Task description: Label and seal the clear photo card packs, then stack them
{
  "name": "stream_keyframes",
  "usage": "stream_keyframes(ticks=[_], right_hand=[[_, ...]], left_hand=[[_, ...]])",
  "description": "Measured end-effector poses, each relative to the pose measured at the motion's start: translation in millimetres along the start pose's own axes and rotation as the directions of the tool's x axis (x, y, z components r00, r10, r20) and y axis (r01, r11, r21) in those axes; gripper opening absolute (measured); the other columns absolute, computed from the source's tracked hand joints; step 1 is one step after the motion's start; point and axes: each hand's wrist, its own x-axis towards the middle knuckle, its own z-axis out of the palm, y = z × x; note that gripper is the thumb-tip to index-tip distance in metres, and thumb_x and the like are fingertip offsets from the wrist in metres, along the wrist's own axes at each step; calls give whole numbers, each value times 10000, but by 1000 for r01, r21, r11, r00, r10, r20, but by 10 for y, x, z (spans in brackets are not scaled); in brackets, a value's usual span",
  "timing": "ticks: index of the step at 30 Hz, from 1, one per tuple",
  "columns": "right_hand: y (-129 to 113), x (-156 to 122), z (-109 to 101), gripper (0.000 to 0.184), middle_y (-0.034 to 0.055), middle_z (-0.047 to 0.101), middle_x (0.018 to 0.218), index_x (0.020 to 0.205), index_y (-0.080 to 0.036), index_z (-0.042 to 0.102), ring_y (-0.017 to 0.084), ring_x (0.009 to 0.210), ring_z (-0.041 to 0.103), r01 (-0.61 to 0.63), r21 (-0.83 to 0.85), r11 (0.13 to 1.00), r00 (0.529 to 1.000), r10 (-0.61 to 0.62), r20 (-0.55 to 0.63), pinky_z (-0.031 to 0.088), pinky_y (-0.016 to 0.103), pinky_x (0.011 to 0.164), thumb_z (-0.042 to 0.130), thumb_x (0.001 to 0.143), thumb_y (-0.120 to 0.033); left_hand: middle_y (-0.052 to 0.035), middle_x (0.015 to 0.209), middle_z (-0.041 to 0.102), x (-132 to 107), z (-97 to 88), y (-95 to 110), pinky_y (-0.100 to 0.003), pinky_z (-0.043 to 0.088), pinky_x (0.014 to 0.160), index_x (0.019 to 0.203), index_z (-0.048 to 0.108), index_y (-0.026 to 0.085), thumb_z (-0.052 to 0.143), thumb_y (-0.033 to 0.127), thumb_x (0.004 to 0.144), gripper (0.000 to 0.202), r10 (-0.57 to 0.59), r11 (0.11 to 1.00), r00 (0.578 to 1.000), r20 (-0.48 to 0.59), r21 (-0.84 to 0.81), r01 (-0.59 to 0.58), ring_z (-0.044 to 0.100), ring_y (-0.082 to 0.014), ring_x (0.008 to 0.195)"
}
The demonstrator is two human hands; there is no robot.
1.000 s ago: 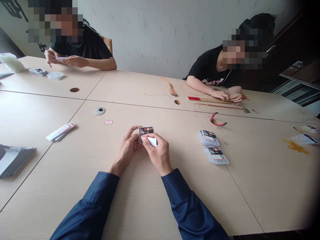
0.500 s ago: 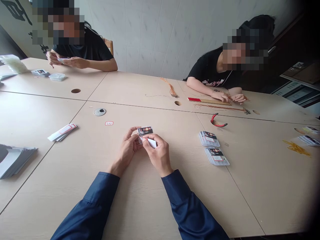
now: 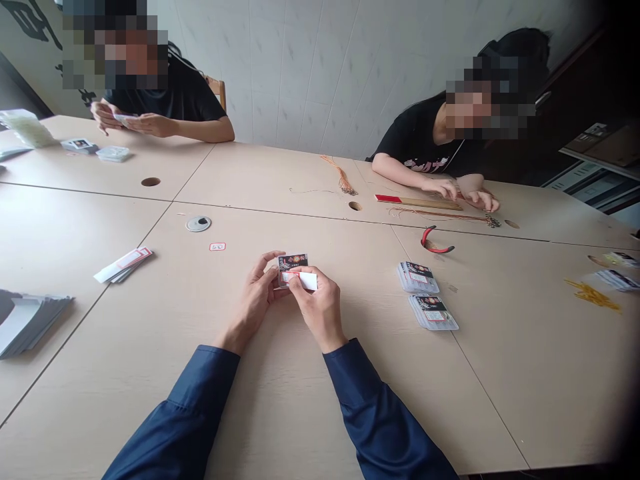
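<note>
The left hand (image 3: 259,283) holds a flat case (image 3: 294,259) above the table (image 3: 280,413), its thumb and fingers clamped on the case's left side and lower edge. The right hand (image 3: 320,301) has thumb and forefinger pinched on a white strip (image 3: 311,283) with a red edge, which lies across the case's lower part, just below the black printed area. Whether the strip is stuck there or only held against the case, I cannot tell.

This one case looks partway through. To the right stand two piles of similar cases — the far pile (image 3: 419,277) and the near pile (image 3: 434,313), just beside each other. The top case in each bears a red-edged label below its black area, so those seem to be done; the ones underneath are too covered to check.

On the left lie more strips (image 3: 123,265), apparently stock not yet used, and a small label (image 3: 217,247) rests alone on the table beyond the hands. How many cases are left to label does not show — no pile of bare ones stands near the hands.
</note>
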Motion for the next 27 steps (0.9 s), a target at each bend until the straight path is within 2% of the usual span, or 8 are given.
stream_keyframes(ticks=[27], right_hand=[[30,9,2,156,31,740,873,870,-185,716,165,718,671,6,-31,999,1000,-6,-17,534,241,693,607,840,-292]], left_hand=[[-41,957,715,-8,0,9,-292,554,720,1156,572,226,617,287,845,320,1,1000,1000,28,-11,-1,663,-159,769]])
